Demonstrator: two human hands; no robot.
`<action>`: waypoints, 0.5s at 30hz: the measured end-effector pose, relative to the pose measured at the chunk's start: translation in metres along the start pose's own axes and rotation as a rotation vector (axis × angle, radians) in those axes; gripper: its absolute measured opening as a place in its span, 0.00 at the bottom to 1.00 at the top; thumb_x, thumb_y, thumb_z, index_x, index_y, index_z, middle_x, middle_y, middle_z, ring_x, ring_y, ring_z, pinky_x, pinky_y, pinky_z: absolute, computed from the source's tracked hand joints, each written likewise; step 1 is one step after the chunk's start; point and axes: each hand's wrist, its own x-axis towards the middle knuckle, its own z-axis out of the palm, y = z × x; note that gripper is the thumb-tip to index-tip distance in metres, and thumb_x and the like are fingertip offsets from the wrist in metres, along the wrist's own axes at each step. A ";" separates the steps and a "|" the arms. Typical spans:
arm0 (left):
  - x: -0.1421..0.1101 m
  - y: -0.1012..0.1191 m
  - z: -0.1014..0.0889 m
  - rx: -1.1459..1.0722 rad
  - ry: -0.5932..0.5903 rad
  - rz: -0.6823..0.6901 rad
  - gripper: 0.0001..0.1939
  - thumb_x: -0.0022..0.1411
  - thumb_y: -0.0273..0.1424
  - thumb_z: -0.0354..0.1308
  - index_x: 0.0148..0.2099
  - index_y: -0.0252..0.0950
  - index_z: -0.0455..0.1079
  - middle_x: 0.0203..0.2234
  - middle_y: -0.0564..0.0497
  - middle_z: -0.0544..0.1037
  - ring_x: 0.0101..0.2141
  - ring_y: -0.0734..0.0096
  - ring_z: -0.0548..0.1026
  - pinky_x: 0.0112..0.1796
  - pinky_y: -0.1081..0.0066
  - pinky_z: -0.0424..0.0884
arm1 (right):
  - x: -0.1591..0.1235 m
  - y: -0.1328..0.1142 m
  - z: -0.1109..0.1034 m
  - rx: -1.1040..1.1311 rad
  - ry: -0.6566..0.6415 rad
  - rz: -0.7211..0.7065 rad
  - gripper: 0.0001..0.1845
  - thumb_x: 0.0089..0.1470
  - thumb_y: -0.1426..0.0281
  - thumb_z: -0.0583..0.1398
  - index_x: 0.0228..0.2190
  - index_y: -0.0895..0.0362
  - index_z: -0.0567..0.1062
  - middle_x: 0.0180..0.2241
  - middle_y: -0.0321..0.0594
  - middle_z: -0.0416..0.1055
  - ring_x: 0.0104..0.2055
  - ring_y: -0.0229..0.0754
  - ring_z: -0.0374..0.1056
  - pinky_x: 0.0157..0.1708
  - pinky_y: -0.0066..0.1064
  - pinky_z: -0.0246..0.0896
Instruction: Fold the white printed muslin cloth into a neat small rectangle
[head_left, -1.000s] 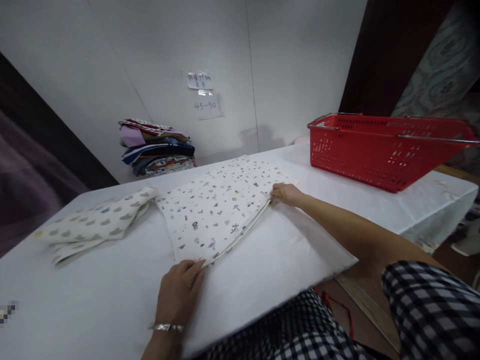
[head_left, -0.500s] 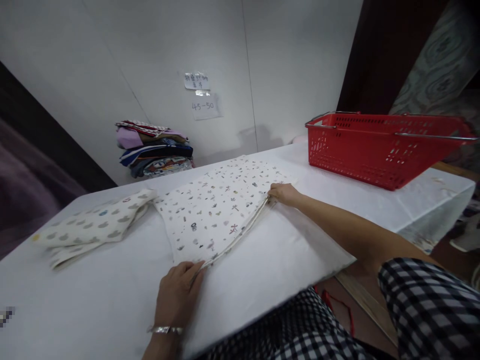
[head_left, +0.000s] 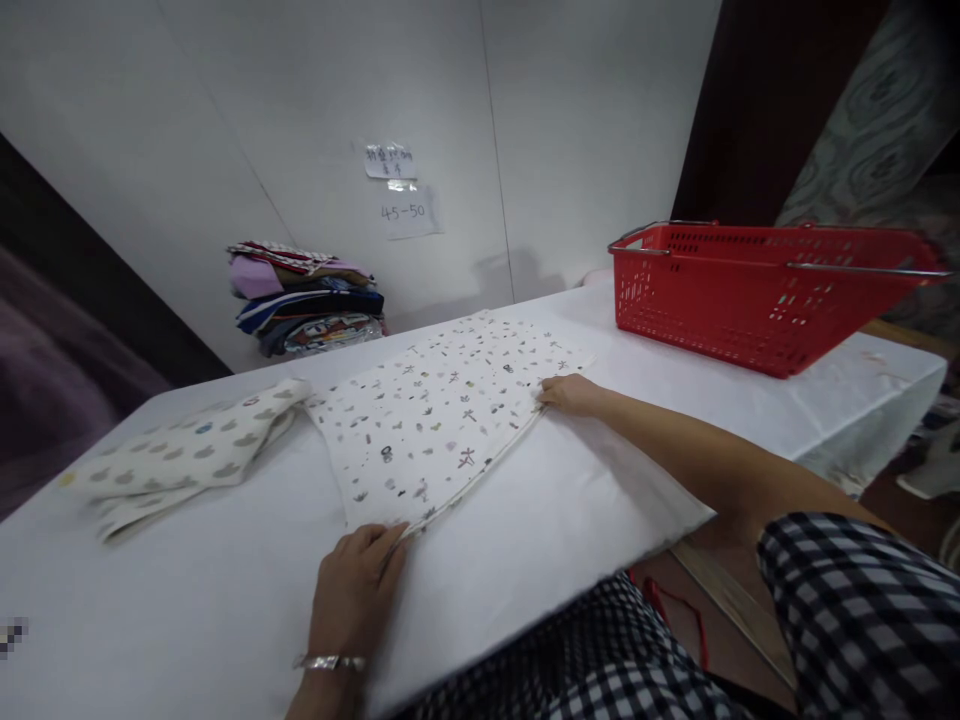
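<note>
A white cloth (head_left: 435, 400) printed with small plants and shapes lies spread and folded double on the table. My left hand (head_left: 360, 570), with a silver bracelet at the wrist, is closed on its near left corner, thumb and fingers pinching the edge. At the right end of that same edge, my right hand (head_left: 570, 393) grips the cloth between thumb and fingertips. The near edge runs almost straight between both hands, its layers lying together. Left of it, a second cream cloth (head_left: 195, 440) with grey cloud-like shapes lies loosely folded, touching or nearly touching the first.
A red plastic basket (head_left: 720, 300) with metal handles stands at the table's right rear. Folded fabrics form a stack (head_left: 307, 300) against the wall at back left. Two paper signs (head_left: 409, 212) hang on the wall. White sheeting covers the table (head_left: 225, 600).
The near edge of the cloth has come down flatter onto the table between the hands. My right hand has lowered very slightly; the left stays in place.
</note>
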 end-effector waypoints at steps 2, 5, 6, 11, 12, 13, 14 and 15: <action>0.000 0.000 -0.001 -0.004 -0.005 -0.003 0.19 0.62 0.42 0.46 0.45 0.44 0.76 0.36 0.50 0.77 0.37 0.63 0.72 0.38 0.66 0.66 | 0.001 0.002 -0.002 -0.004 -0.017 -0.021 0.10 0.57 0.72 0.53 0.34 0.54 0.74 0.38 0.41 0.69 0.38 0.38 0.64 0.30 0.26 0.49; 0.000 0.001 -0.002 -0.006 -0.026 -0.007 0.19 0.62 0.42 0.46 0.45 0.44 0.76 0.37 0.50 0.77 0.37 0.63 0.72 0.39 0.66 0.66 | 0.003 0.003 -0.004 -0.040 -0.029 -0.057 0.09 0.57 0.71 0.53 0.35 0.55 0.74 0.38 0.41 0.69 0.39 0.39 0.64 0.29 0.26 0.49; 0.000 0.000 -0.002 -0.005 -0.031 -0.011 0.19 0.62 0.42 0.46 0.45 0.44 0.75 0.37 0.50 0.77 0.37 0.63 0.72 0.39 0.66 0.66 | 0.003 0.003 -0.004 -0.054 -0.033 -0.068 0.09 0.58 0.71 0.53 0.34 0.55 0.74 0.37 0.42 0.69 0.39 0.39 0.64 0.29 0.26 0.49; 0.000 -0.001 0.000 -0.001 -0.011 -0.011 0.19 0.62 0.42 0.46 0.45 0.45 0.75 0.37 0.50 0.77 0.37 0.63 0.72 0.39 0.66 0.66 | 0.009 0.004 -0.006 -0.126 -0.043 -0.131 0.11 0.59 0.73 0.52 0.31 0.58 0.73 0.39 0.44 0.67 0.41 0.42 0.62 0.27 0.27 0.47; 0.000 -0.001 0.000 -0.001 -0.005 -0.008 0.19 0.61 0.42 0.46 0.45 0.45 0.76 0.37 0.50 0.77 0.37 0.63 0.72 0.38 0.66 0.66 | 0.009 0.004 -0.006 -0.144 -0.047 -0.150 0.11 0.59 0.73 0.51 0.31 0.58 0.73 0.39 0.45 0.67 0.42 0.42 0.61 0.27 0.27 0.47; 0.000 -0.001 0.000 -0.001 -0.001 -0.008 0.19 0.61 0.42 0.47 0.45 0.45 0.76 0.37 0.50 0.77 0.37 0.63 0.72 0.38 0.66 0.66 | 0.010 0.004 -0.006 -0.162 -0.051 -0.171 0.12 0.59 0.74 0.51 0.31 0.59 0.73 0.39 0.45 0.67 0.42 0.42 0.61 0.27 0.28 0.47; 0.000 0.000 -0.001 -0.001 0.001 -0.010 0.19 0.61 0.42 0.47 0.44 0.45 0.76 0.37 0.50 0.77 0.37 0.63 0.72 0.38 0.66 0.66 | 0.011 0.004 -0.005 -0.180 -0.054 -0.191 0.12 0.59 0.75 0.51 0.31 0.59 0.73 0.39 0.45 0.67 0.42 0.42 0.60 0.27 0.28 0.47; 0.000 0.000 -0.001 -0.002 -0.001 -0.014 0.19 0.61 0.42 0.47 0.45 0.45 0.76 0.37 0.50 0.77 0.38 0.64 0.72 0.38 0.67 0.66 | 0.011 0.004 -0.005 -0.197 -0.057 -0.209 0.12 0.59 0.75 0.50 0.30 0.60 0.73 0.39 0.46 0.67 0.41 0.42 0.60 0.28 0.28 0.47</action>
